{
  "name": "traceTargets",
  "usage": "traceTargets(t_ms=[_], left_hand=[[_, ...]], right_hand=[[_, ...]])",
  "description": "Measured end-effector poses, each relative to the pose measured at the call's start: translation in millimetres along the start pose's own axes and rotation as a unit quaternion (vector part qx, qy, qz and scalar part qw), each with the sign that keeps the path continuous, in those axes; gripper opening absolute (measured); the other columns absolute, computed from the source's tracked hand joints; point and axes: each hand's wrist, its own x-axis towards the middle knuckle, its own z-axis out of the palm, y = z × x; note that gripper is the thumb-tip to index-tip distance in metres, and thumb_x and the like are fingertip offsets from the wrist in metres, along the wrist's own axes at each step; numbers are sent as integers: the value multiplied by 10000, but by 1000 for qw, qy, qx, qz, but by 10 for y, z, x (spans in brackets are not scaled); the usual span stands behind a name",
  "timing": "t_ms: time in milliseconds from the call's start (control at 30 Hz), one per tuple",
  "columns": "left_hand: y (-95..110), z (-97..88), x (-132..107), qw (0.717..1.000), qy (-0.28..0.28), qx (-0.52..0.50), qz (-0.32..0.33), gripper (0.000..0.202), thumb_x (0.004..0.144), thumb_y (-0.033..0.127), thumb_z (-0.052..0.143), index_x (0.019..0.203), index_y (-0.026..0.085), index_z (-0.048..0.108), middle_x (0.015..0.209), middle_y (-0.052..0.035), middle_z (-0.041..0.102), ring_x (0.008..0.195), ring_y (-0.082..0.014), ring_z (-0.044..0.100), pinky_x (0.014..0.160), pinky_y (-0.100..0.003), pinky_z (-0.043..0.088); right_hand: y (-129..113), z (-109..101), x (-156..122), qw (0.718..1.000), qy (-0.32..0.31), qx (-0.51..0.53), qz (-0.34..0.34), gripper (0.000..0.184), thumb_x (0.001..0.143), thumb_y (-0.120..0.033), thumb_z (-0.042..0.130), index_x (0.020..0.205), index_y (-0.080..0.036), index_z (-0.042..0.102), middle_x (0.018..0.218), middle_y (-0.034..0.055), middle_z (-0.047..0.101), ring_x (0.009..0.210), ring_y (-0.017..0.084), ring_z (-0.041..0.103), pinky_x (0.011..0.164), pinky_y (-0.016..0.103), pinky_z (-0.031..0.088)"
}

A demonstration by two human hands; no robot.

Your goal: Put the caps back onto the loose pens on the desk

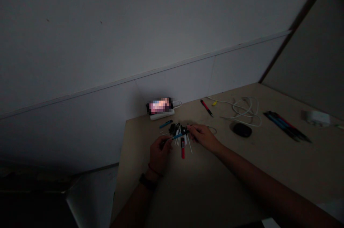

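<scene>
1. With fingers of the left hand (160, 149) and right hand (201, 136), pinching opposite ends of a blue pen (177, 135), left of the mouse (242, 130).
2. Cannot make out either pen tip behind the fingers, nor sort the small dark parts (173, 129) heaped beyond; forearms cut off.
3. Resting beneath the mouse: pale worktop (204, 178), meeting a dim, plain wall (161, 24).
4. Looks slim, blue mid-barrel, darker toward the right hand.

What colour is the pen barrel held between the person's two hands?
The pen barrel is blue; the head view shows it.
</scene>
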Motion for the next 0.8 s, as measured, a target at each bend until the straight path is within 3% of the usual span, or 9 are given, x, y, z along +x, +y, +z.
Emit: traceTargets(t_ms=[467, 667, 800], left_hand=[[-29, -16, 4, 1000, -2, 10, 8, 319, 846, 446, 670, 964, 153, 716, 700, -16, 662, 587, -132, 595, 564, -232, 485], [-37, -7, -21, 996, -5, 60, 68, 248, 805, 380, 723, 954, 181, 729, 884, -58, 740, 792, -189, 677, 725, -290, 532], [3, 10, -44, 992, -19, 91, 82, 196, 804, 362, 730, 907, 196, 745, 852, -55, 755, 789, -201, 692, 736, -303, 531]], right_hand=[[-18, 0, -4, 1000, 4, 3, 1, 591, 911, -675, 432, 563, -208, 531, 474, -14, 516, 446, 136, 487, 488, 261, 375], [11, 27, -14, 1000, -12, 20, 5, 607, 906, -693, 436, 552, -208, 533, 467, -7, 523, 436, 137, 487, 464, 262, 363], [12, 39, -25, 1000, -19, 21, 1, 631, 907, -710, 420, 542, -208, 531, 462, -3, 523, 436, 139, 492, 464, 262, 374]])
